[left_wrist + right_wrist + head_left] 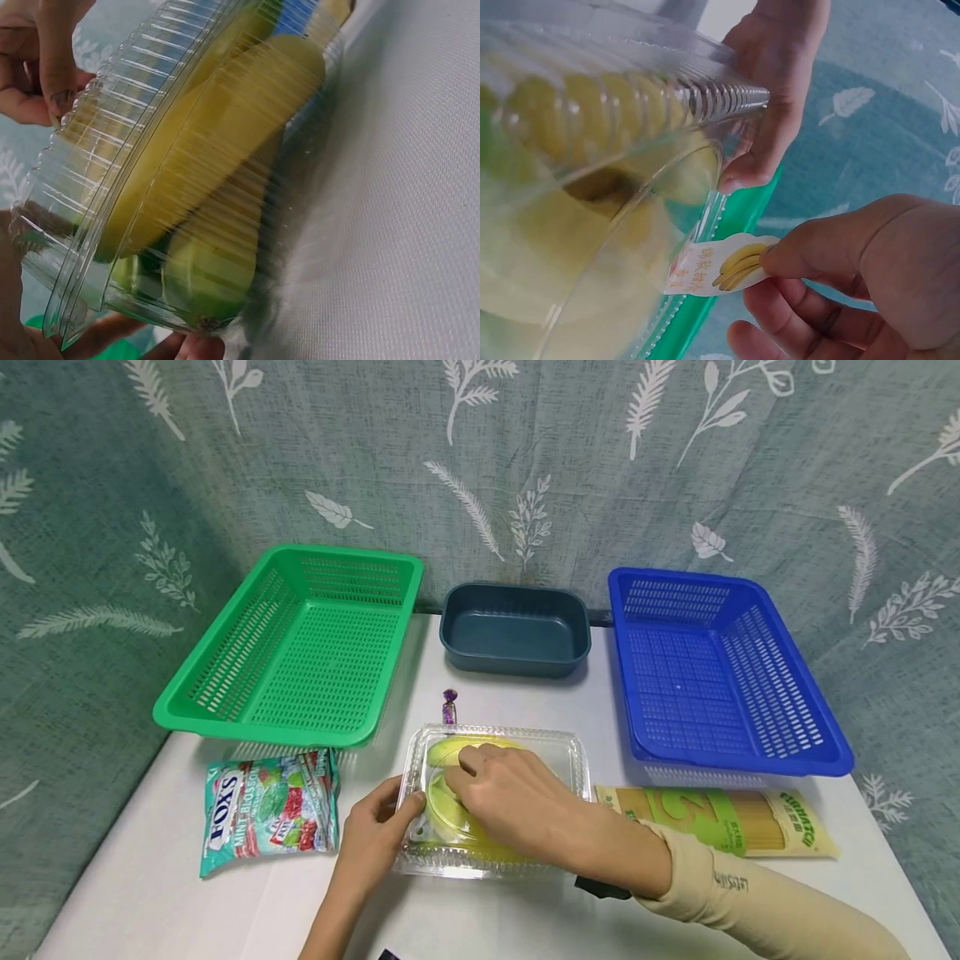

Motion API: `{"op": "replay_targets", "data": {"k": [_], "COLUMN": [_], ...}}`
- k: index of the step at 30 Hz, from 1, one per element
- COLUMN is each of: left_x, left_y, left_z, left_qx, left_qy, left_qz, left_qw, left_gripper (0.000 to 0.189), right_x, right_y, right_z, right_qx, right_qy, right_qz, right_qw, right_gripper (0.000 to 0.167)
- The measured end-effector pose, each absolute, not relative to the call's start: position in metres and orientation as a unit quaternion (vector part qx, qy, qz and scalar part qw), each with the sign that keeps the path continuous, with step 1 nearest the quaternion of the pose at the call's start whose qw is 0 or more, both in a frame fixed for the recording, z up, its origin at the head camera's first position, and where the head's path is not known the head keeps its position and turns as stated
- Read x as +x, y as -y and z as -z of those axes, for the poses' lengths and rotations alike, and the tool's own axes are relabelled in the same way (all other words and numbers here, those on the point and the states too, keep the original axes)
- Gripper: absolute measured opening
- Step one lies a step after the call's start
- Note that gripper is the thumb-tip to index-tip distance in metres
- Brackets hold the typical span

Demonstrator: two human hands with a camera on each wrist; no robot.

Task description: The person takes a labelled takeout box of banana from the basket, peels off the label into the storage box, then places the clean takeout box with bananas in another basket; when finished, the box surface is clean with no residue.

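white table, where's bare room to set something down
Bare table lies in front of the FOX'S bag, left of the left forearm, and between the dark tray, wrapped candy, clear box and blue basket. It's crowded around the box, with left grip and right grip there, and to its right, where the sleeve passes by the noodle pack.

The label (717, 264) is bearing yellow bananas (742, 268) and orange characters (688, 268) on white, while the fruit (225, 127) is shading from yellow into green. One basket (300, 732) is showing bright green, another basket (738, 764) deep blue, the tub (517, 662) dark teal. The sweets bag (270, 814) is mixing turquoise and red. White leaf sprigs (651, 400) are patterning the grey-green curtain (570, 410).
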State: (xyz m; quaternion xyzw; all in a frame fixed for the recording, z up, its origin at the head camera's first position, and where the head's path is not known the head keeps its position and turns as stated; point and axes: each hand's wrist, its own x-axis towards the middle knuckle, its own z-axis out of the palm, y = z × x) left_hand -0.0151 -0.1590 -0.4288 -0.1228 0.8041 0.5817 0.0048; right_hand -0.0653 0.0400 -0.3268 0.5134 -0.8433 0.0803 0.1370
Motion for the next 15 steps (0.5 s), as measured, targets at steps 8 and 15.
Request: {"op": "replay_targets", "data": {"k": [8, 15], "left_x": [-0.015, -0.016], "left_y": [0.158, 0.158], "left_z": [0.428, 0.427], "left_qx": [-0.124, -0.129], "left_qy": [-0.807, -0.805], "left_qz": [-0.578, -0.579], "left_qw": [-0.001, 0.006], "left_gripper": [0.043, 0.043], "right_x": [-0.058, -0.053], "right_y": [-0.039, -0.04], "right_z": [0.328, 0.325], "right_qx": [0.528, 0.53], "right_qy": [0.834, 0.835], "right_qz": [-0.054, -0.046], "right_qw": [0.154, 0.144], "right_gripper": [0.011, 0.012]}}
